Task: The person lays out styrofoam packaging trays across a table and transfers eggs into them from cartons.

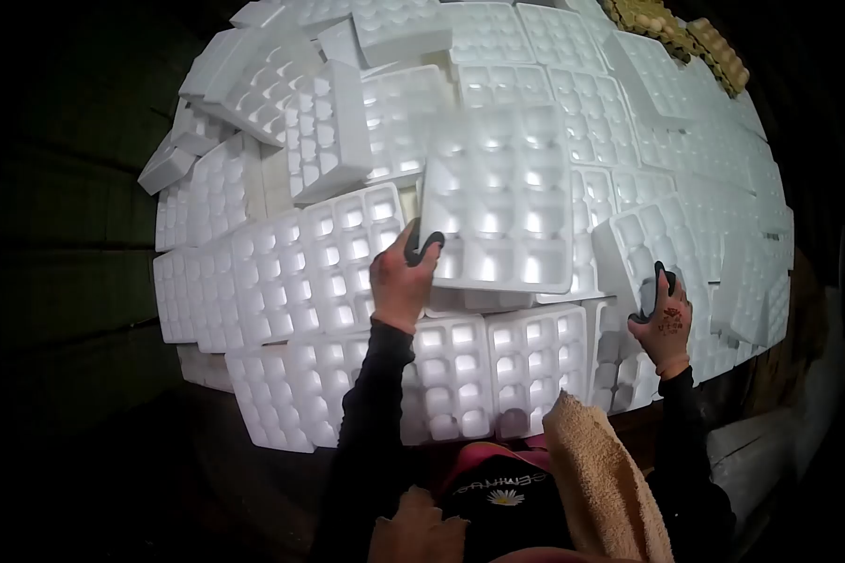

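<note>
In its dark-tipped work glove, my left hand [406,281] grips the left edge of a white foam tray [504,199] with rows of square hollows. The thumb lies on the tray's front; the other fingers are partly hidden behind it. This tray is raised and tilted over the others, slightly blurred. My right hand [665,327], gloved alike, has thumb and fingers curled at the lower part of a second white foam tray [650,233], which leans at an angle on the pile. The ends of its fingers are partly hidden.
White foam trays [272,272] cover the broad surface, laid in overlapping rows and heaped at the back left. Brown egg-carton-like trays [718,56] lie at the far right. A tan towel [599,469] hangs in front of my body. A dark wall [66,235] stands left.
</note>
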The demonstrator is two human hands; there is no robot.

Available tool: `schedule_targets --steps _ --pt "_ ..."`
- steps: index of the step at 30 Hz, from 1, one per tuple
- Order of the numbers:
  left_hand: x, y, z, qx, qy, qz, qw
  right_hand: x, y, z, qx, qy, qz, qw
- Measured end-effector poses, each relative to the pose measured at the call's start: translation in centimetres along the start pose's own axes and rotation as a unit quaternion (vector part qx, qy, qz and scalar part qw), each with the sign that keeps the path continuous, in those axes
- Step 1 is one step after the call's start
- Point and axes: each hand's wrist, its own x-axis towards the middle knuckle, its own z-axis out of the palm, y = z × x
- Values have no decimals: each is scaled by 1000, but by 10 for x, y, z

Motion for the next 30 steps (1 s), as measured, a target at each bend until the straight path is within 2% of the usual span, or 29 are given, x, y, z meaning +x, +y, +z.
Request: schedule_targets --steps 1,3,4,5,6,7,8,10,11,12,13,14,16,19,22,24,25,26,28,30 --pt "9 0 30 30 -44 -29 998 6 4 -9 -33 0 10 999" --pt "20 17 61 24 -123 9 992 22 5 -34 -154 21 48 987" --pt "26 23 58 25 -162 6 987 33 2 -45 -191 63 59 978" --pt "35 16 51 25 -99 52 993 45 -3 -58 -195 110 54 973" --pt "47 6 35 -5 -32 82 996 62 -16 -72 -142 163 30 976" --pt "60 -3 19 -30 34 115 992 77 -42 -83 -48 225 -56 972" --pt "74 -15 -3 1 136 106 985 92 -75 -101 36 269 -150 951" --pt "106 -52 -44 62 249 79 963 133 -153 -102 117 283 -294 905" --pt "125 -71 -65 88 267 44 959 154 -192 -104 150 278 -364 876" --pt "143 -87 -81 112 282 8 953 185 -228 -86 127 292 -417 851" --pt "157 -97 -92 161 286 -16 944 214 -265 -70 109 235 -429 865" --pt "170 -102 -97 207 272 -53 938 243 -298 -52 99 234 -457 852" --pt "190 -111 -105 297 219 -139 919 274 -344 -29 55 147 -464 872" --pt "217 -149 -113 310 84 -241 916 299 -356 0 -40 155 -481 862" --pt "250 -217 -110 261 -13 -224 939 279 -355 -26 -126 126 -413 893" --pt "238 -192 -118 242 4 -238 941 284 -356 -9 -105 135 -378 910" --pt "236 -187 -122 241 22 -235 941 277 -364 -19 -198 158 -358 899" --pt "238 -185 -125 242 43 -229 942 272 -373 -21 -72 171 -399 898" --pt "246 -171 -130 254 190 -171 933 262 -393 -26 182 190 -463 847" --pt "254 -133 -143 242 296 -111 917 235 -414 -44 268 110 -492 821"
